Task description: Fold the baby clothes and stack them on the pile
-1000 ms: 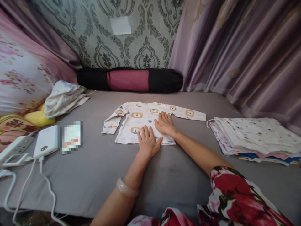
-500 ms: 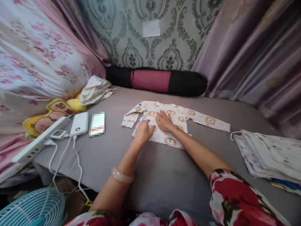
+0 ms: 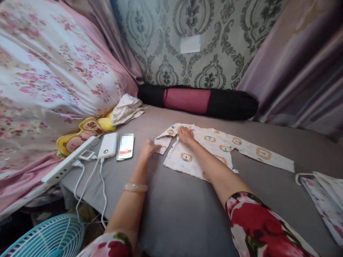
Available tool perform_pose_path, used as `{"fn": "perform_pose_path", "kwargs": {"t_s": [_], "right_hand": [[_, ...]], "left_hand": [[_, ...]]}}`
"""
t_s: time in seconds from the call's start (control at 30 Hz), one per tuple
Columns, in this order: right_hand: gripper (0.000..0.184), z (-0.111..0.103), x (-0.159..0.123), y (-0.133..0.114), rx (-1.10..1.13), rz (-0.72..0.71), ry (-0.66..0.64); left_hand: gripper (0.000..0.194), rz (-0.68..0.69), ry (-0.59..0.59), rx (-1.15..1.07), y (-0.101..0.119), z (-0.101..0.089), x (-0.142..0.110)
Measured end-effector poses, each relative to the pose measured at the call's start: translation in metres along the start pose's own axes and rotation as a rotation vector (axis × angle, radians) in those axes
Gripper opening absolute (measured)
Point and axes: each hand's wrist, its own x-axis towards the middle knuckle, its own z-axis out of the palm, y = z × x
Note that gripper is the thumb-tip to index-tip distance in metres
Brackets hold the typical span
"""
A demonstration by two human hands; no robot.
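Observation:
A small white long-sleeved shirt [image 3: 198, 151] printed with tan lion faces lies flat, its sleeves out to both sides. The left sleeve bends downward. My right hand [image 3: 186, 135] rests palm down with fingers spread on the shirt near the left shoulder and armpit. Beside the left cuff is my left hand [image 3: 148, 148], slightly blurred, its thumb stretched out over the cuff's edge and apart from the fingers. No grip on the cloth shows at either hand.
A grey sheet [image 3: 171, 214] covers the bed. To the left lie a phone [image 3: 125, 146], a white power bank [image 3: 107, 145], a power strip [image 3: 69, 160] and cables. Folded clothes [image 3: 324, 203] sit right, a black and red roll [image 3: 187, 100] behind, a fan [image 3: 48, 239] lower left.
My left hand has moved from the shirt's body left to the cuff. My right hand has slid up toward the left shoulder. The view has turned slightly left.

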Motion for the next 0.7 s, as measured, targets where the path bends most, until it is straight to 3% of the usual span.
{"fn": "perform_pose_path", "kwargs": {"t_s": [0.13, 0.23, 0.3, 0.5, 0.6, 0.7], "right_hand": [[0.047, 0.004, 0.008, 0.002, 0.011, 0.059, 0.135], [0.044, 0.009, 0.006, 0.007, 0.033, 0.028, 0.212], [0.043, 0.012, 0.005, 0.008, 0.049, 0.017, 0.23], [0.043, 0.012, 0.002, 0.007, 0.006, 0.014, 0.228], [0.043, 0.01, 0.001, 0.005, -0.004, 0.005, 0.229], [0.044, 0.009, -0.001, 0.002, 0.001, -0.004, 0.223]], "left_hand": [[0.03, -0.042, -0.112, -0.033, 0.007, -0.007, 0.01], [0.02, 0.005, -0.159, -0.009, 0.01, -0.019, 0.022], [0.015, 0.076, -0.076, 0.042, 0.012, -0.028, 0.031], [0.02, 0.221, 0.349, 0.215, 0.018, -0.05, 0.062], [0.026, 0.278, 0.433, 0.183, 0.019, -0.05, 0.074], [0.025, 0.361, 0.441, 0.074, 0.017, -0.043, 0.084]]}}
